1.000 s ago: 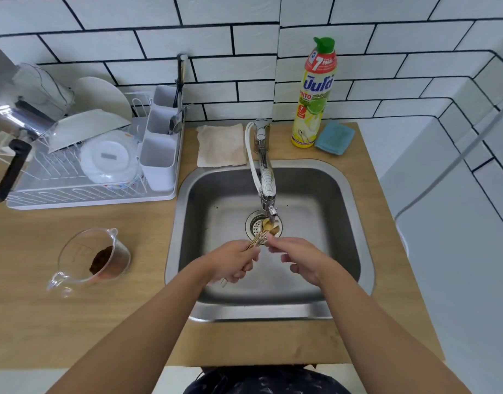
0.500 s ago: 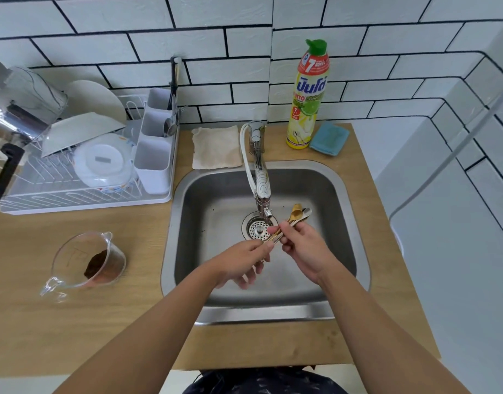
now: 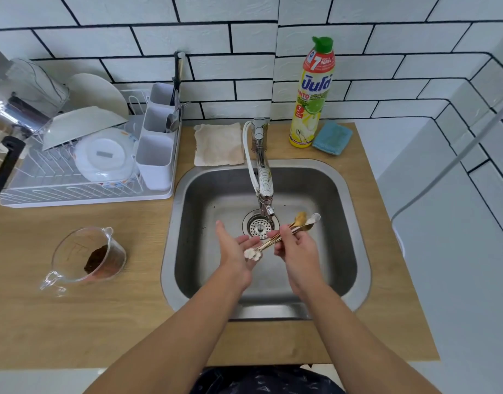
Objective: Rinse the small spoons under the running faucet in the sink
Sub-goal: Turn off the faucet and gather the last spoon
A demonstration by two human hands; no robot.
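Over the steel sink (image 3: 355,251), my right hand (image 3: 297,251) pinches a bunch of small spoons (image 3: 301,221) by their thin stems, the gold and silver bowls pointing up and right of the faucet (image 3: 263,183). The white flower-shaped handle ends lie on the palm of my left hand (image 3: 234,251), which is flat with straight fingers. The spoon bowls are to the right of the spout, beside the drain (image 3: 260,227). I cannot make out a water stream.
A dish rack (image 3: 85,172) with plates and a cutlery caddy stands on the left counter. A glass measuring jug (image 3: 88,257) with brown powder sits front left. A cloth (image 3: 219,145), detergent bottle (image 3: 312,92) and blue sponge (image 3: 332,137) line the back edge.
My right hand took the spoons and swung their bowls from under the spout to the right. My left hand let go and opened flat beneath the handle ends.
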